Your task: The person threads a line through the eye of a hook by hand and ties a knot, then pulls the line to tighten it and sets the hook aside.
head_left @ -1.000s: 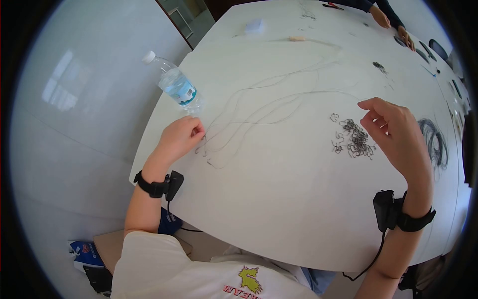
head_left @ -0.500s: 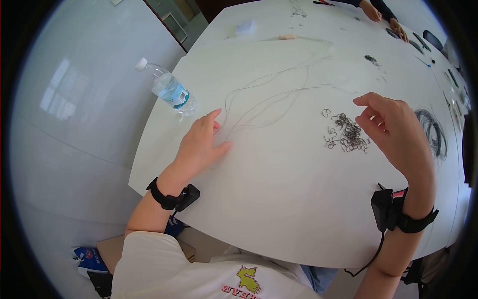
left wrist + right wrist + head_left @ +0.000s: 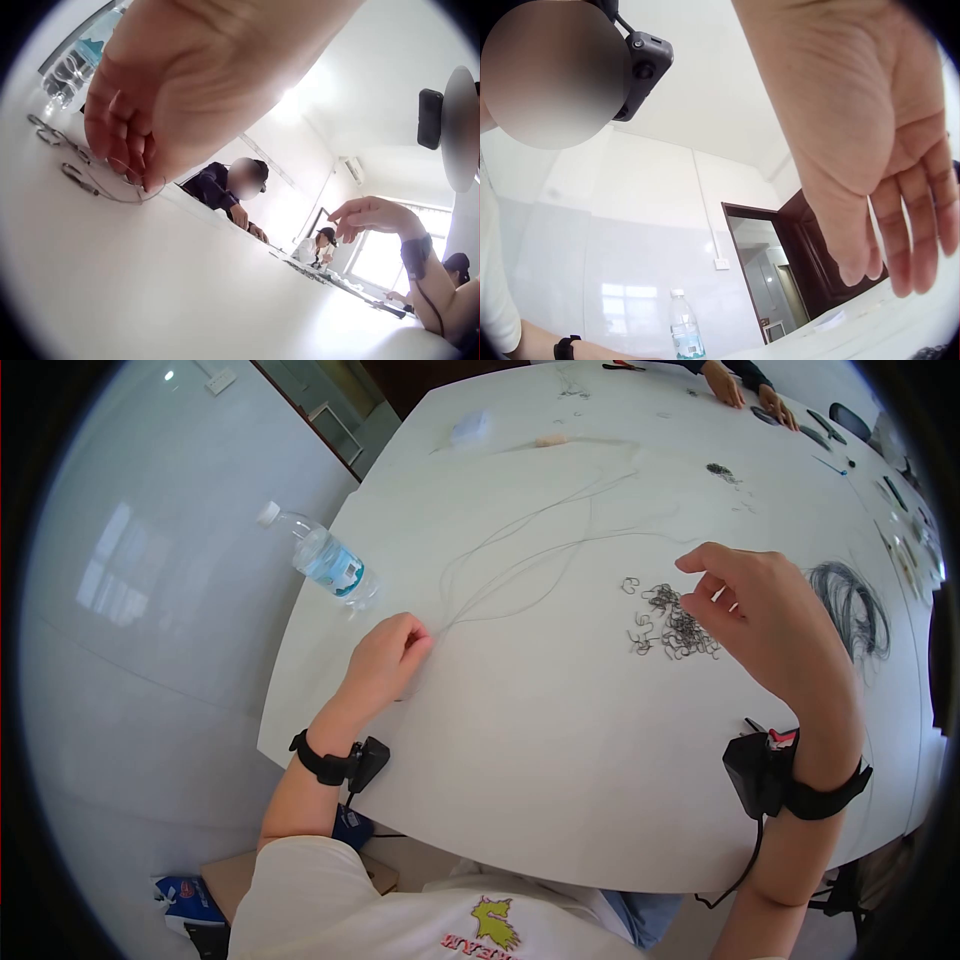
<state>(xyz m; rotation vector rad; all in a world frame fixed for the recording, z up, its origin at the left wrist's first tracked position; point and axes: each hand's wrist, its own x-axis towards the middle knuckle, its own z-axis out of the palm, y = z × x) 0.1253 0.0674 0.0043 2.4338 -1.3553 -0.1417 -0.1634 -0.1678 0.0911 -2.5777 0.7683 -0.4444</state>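
Head view: left hand (image 3: 385,660) pinching thin strands (image 3: 545,565), right hand (image 3: 765,610) hovering loose

And here the left hand is curling its fingers and thumb together, grasping the fine, hair-thin strands where they are bunching at its fingertips. From there they are fanning out in long, springy curves over the smooth white table (image 3: 520,760), running across toward the right hand. The left wrist view is showing slim, bent wire loops (image 3: 75,180), shiny and metallic, lying on the table just beside those fingertips.

Over on the other side, the right hand is staying off the grip: its fingers are bending softly, spreading slightly apart and holding nothing in the right wrist view. Near its fingertips a heap of curly metal hooks (image 3: 685,630) is lying tangled and dark, with a few stragglers sitting at its edge. Beyond the right hand, a wiry grey coil (image 3: 860,610) is resting in a loose oval.

A clear plastic bottle (image 3: 333,568), with white cap and blue label, is standing near the left hand. Farther up, a frosted, see-through box (image 3: 470,428) and a short, tan, rounded piece (image 3: 551,441) are sitting on the tabletop.
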